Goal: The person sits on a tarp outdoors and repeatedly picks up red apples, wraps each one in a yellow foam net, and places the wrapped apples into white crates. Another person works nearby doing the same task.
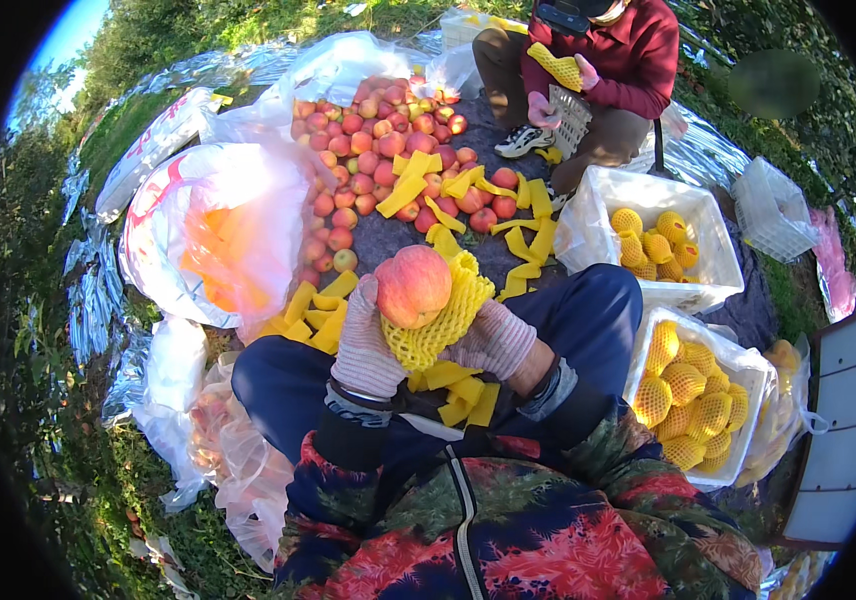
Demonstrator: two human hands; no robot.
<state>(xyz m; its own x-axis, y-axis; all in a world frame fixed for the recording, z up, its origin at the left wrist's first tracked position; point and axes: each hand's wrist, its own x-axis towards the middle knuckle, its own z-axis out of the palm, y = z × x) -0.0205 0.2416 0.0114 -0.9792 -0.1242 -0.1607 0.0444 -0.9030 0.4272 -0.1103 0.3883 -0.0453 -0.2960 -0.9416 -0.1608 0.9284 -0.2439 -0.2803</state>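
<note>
A large red apple point(414, 286) is up in front of me, its lower side sitting against the mouth of a yellow foam net sleeve point(439, 319). My left hand point(369, 341), in a striped knit glove, grips the apple and the near side of the sleeve. On the other side my right hand point(495, 339), gloved alike, grips the sleeve, its fingers partly hidden by the foam. Flat yellow foam sleeves point(465, 390) lie between my legs below the hands. Beyond, more sleeves point(407, 191) are scattered over the heap of loose apples point(375, 142).
At my right stand a white crate point(754, 420) and a farther white crate point(728, 262), both holding sleeved apples. A large plastic sack point(150, 217) with orange contents stands at left. Across from me a person point(642, 67) sits holding a sleeve and a grey tray. Another crate point(773, 210) lies far right.
</note>
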